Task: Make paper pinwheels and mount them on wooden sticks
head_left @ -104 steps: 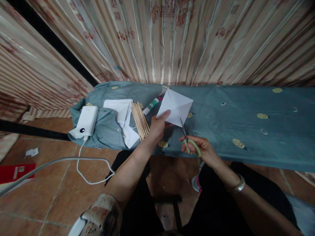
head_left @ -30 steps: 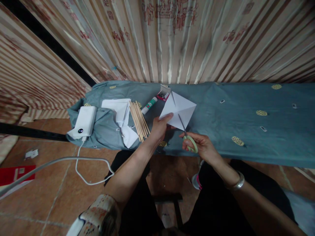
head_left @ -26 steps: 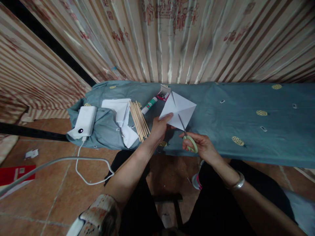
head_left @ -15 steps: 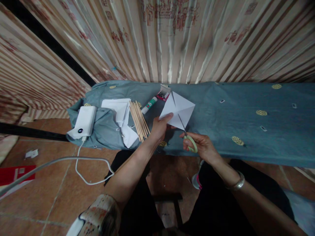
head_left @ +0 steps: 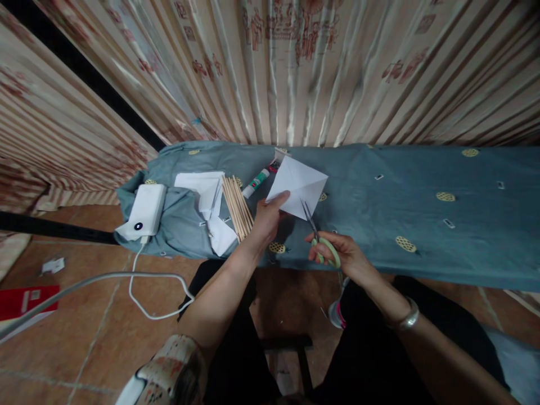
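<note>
A square sheet of white paper [head_left: 300, 181] with faint crease lines is held above the table by my left hand [head_left: 269, 216], its thumb on top near the left edge. My right hand [head_left: 337, 250] grips scissors [head_left: 324, 247] with pale green handles. The blades point up and left at the paper's lower right edge, slightly parted and nearly together. Beyond the paper lies a small red box [head_left: 274, 165], partly covered by it. A glue stick [head_left: 256, 183] rests to the left of the sheet.
Several thin wooden sticks [head_left: 237, 208] lie beside my left forearm. Further left are white papers [head_left: 200, 188] and a white power bank [head_left: 147, 209] with a cable [head_left: 131, 281]. A blue-grey cloth [head_left: 371, 225] covers the table; a curtain [head_left: 291, 84] hangs behind.
The paper and my left hand have shifted slightly left. The scissors have drawn back toward me, and their blades, wide apart before, have come closer together.
</note>
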Motion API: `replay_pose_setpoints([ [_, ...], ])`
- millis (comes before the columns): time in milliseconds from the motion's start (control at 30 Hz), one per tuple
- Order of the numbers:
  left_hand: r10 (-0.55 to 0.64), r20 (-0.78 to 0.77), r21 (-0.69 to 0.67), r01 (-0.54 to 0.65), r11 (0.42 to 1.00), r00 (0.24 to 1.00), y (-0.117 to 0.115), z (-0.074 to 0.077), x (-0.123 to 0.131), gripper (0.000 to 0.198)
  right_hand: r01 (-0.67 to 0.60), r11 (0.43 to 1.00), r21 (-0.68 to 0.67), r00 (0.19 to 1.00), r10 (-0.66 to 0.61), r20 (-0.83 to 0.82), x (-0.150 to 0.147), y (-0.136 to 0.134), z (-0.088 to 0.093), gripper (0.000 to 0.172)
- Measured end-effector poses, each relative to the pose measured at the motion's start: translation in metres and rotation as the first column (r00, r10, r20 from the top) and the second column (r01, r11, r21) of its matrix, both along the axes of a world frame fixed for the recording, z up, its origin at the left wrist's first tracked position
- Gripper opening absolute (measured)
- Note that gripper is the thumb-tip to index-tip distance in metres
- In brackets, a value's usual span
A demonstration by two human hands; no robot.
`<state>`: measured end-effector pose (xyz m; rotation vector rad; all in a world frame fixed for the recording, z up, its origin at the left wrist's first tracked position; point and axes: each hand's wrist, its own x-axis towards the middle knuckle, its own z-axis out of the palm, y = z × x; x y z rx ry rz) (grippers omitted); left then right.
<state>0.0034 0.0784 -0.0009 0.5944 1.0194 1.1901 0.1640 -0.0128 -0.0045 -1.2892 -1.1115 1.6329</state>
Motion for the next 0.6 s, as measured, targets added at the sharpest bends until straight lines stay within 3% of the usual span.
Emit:
replay_pose_setpoints([
  [233,0.075,0.022,0.066,-0.076,0.995,0.997,0.012,0.009,-0.015,0.034,-0.093,0.995,-0.028,0.993,0.094,0.074,0.023,0.003,0.002,0.047],
  [333,0.021,-0.006,0.097,-0.021,0.995,1.000,0.012,0.005,-0.016,0.032,0.092,0.996,0.022,0.988,-0.094,0.121,0.035,0.010,0.002,0.047],
  [433,-0.072,-0.078,0.111,0.081,0.991,0.994,0.007,-0.002,-0.012,0.024,0.313,0.945,0.090,0.942,-0.322,0.100,0.044,0.019,0.002,0.048],
  [500,-0.149,-0.143,0.107,0.165,0.981,0.978,0.002,-0.005,-0.009,0.021,0.381,0.915,0.129,0.917,-0.393,0.076,0.046,0.024,0.001,0.048],
  [600,-0.269,-0.238,0.102,0.299,0.949,0.933,-0.006,-0.006,-0.005,0.019,0.374,0.914,0.158,0.917,-0.390,0.085,0.047,0.028,0.002,0.047],
])
